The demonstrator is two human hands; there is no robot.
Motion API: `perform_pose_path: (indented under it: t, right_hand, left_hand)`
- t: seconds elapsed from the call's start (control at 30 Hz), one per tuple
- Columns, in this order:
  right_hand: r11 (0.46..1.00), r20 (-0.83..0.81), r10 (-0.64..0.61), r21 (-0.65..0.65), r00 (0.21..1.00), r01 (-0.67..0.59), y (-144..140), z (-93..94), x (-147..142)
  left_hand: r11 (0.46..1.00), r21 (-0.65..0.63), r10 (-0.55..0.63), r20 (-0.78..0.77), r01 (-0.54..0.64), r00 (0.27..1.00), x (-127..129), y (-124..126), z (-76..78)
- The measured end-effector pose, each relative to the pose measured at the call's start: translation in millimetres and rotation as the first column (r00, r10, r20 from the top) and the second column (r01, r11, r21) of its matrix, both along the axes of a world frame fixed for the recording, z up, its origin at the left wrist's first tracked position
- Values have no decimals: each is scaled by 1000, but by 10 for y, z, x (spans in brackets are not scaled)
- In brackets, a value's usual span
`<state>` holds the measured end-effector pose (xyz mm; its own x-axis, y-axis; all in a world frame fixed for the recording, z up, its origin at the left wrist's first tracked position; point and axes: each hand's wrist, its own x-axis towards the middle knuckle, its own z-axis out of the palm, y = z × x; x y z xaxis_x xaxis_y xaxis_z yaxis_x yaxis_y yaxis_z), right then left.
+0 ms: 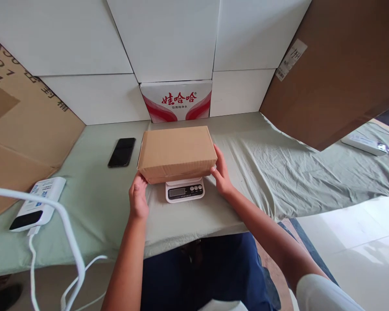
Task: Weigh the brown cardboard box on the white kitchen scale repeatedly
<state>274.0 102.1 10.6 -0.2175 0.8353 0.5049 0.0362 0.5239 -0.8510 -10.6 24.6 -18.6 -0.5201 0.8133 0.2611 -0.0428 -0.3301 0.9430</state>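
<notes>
In the head view, a plain brown cardboard box (177, 152) sits at the centre of the frame on a small white digital scale (184, 190), whose display and buttons stick out from under the box's near edge. The left hand (138, 198) is pressed against the box's near left corner, fingers curled up against the side; the right hand (221, 172) lies flat against the box's right end, fingers spread along it, so the two hands clasp the box between them. The scale stands on a worktop (100, 203) covered with a pale green cloth, wrinkled toward the right of the frame. A black phone (122, 152) lies face up just left of the box, apart from it. At lower left a white power bank (39, 204) rests on the cloth with a white cable (65, 229) looping toward the bottom edge. Behind the box, at upper centre, stands a red-and-white carton (176, 100) among white panels. A large brown cardboard sheet (337, 65) leans in at upper right.
</notes>
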Motion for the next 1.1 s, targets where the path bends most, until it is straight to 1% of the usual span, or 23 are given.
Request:
perform_pose_path:
  t: [0.17,0.37,0.43,0.5,0.57,0.6,0.67,0.73,0.8,0.87,0.93,1.0,1.1]
  right_hand:
    - [1000,-21,23,-4,999,-23,2,13,-17]
    - [1000,-18,25,8,1000,-25,-14,4,-24]
    - [1000,-7,23,17,1000,-23,-24,36,-28]
    - [999,-16,13,37,1000,-12,4,114,-45]
    - [998,-45,0,68,999,3,111,234,-80]
    - [996,-63,-6,86,998,12,201,300,-106]
    - [993,-97,-10,117,995,21,447,406,-174]
    - [991,-122,2,131,992,14,737,433,-256]
    - [994,-141,21,111,990,-5,998,363,-333]
    - [999,-169,6,52,986,3,1176,225,-387]
    - [1000,-181,-21,-17,983,18,1260,82,-411]
    - [998,-176,-36,-59,984,26,1280,-16,-413]
    - [996,-155,-36,-82,987,23,1277,-60,-409]
  left_hand:
    - [1000,12,3,6,-3,1000,-2,9,-15]
    - [1000,-13,25,29,-25,999,18,-4,-29]
    - [1000,-7,24,25,-23,999,37,-15,1]
    - [1000,22,18,17,-18,1000,48,21,76]
    - [997,73,2,8,-3,1000,36,148,193]
    - [995,102,-9,3,9,1000,21,253,259]
    - [989,143,-45,-14,46,999,-23,533,373]
    - [986,142,-83,-28,86,996,-65,851,422]
    - [990,97,-97,-10,98,995,-89,1121,384]
    - [994,35,-104,12,104,995,-93,1287,284]
    - [992,-2,-129,15,129,992,-91,1349,173]
    - [988,-2,-153,13,153,988,-93,1353,94]
    - [990,-1,-144,30,144,989,-104,1362,46]
